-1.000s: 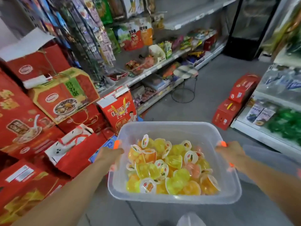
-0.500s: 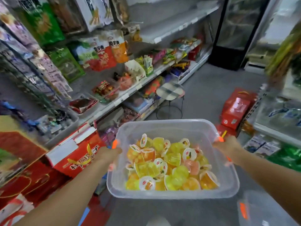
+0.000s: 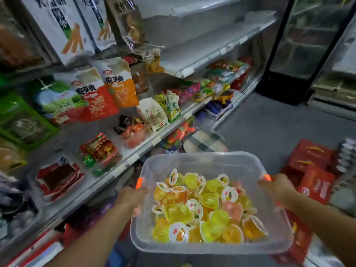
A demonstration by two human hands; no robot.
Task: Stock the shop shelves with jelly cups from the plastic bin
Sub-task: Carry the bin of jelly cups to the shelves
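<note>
Plainly, left hand (image 3: 133, 197) and right hand (image 3: 277, 186) gripping plastic bin (image 3: 202, 157) sides, fingers (image 3: 136, 211) mostly hidden.

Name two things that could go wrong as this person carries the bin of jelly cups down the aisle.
1. The left hand and right hand grip the bin by its side rims. Freeing one to shelve cups could tip it and spill them.
2. A stool stands just beyond the bin and red boxes sit on the floor at right; a trip or bump is possible.
</note>
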